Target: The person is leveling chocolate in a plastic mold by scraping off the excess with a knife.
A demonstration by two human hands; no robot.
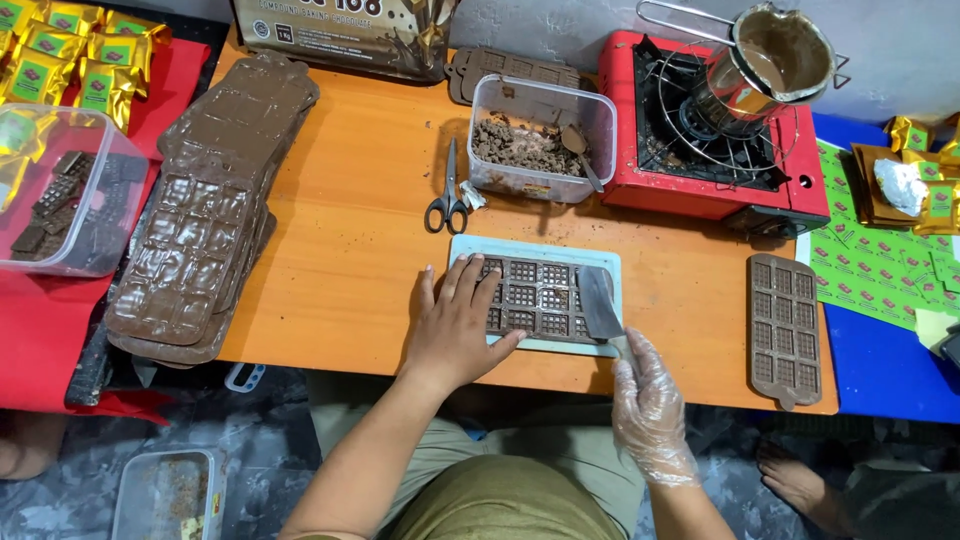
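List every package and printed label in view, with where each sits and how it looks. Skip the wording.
Big bag: back edge of the table, dark brown and gold, printed front.
Small gold packets: far left on red cloth, green and gold, brown picture.
Green label sheets: right side on blue surface, rows of small green labels.
Gold wrapped pieces: far right, shiny gold.

The left hand [455, 325] covers part of the chocolate mould [540, 297]; the scraper [598, 303] handle is hidden inside the gloved right hand [650, 405].
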